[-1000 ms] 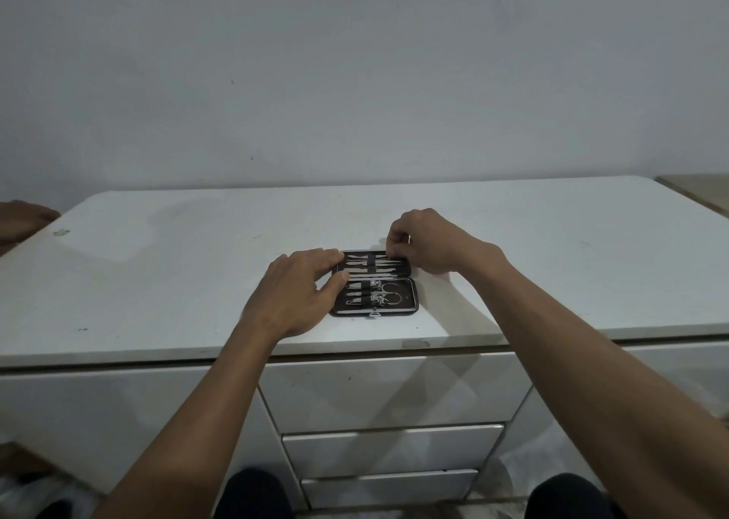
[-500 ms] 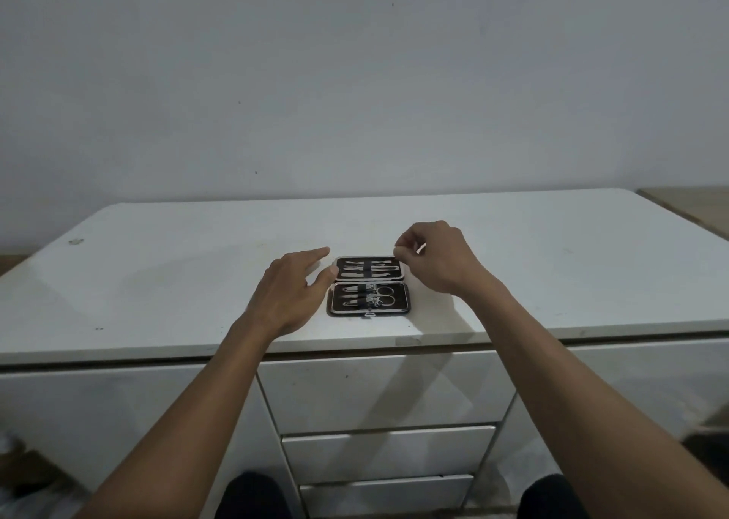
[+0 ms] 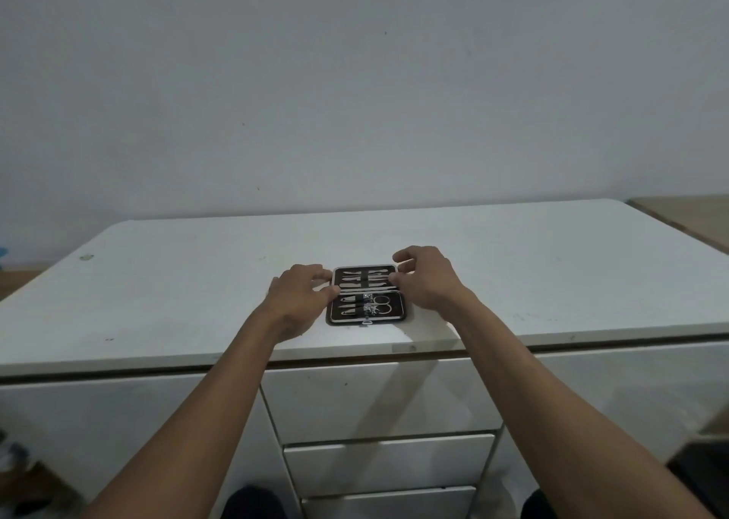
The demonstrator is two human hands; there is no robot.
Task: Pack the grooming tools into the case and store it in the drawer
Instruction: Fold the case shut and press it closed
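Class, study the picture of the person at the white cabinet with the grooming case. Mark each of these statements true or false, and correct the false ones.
1. The grooming case lies open on the cabinet top. True.
2. The top drawer is pulled out. False: all the drawer fronts in view are shut.
3. The left hand and the right hand are on opposite sides of the case. True.
4. A pair of scissors sits in the far half of the case. False: it is in the near half.
5. Loose tools lie scattered on the cabinet top. False: the only tools in view sit inside the case.
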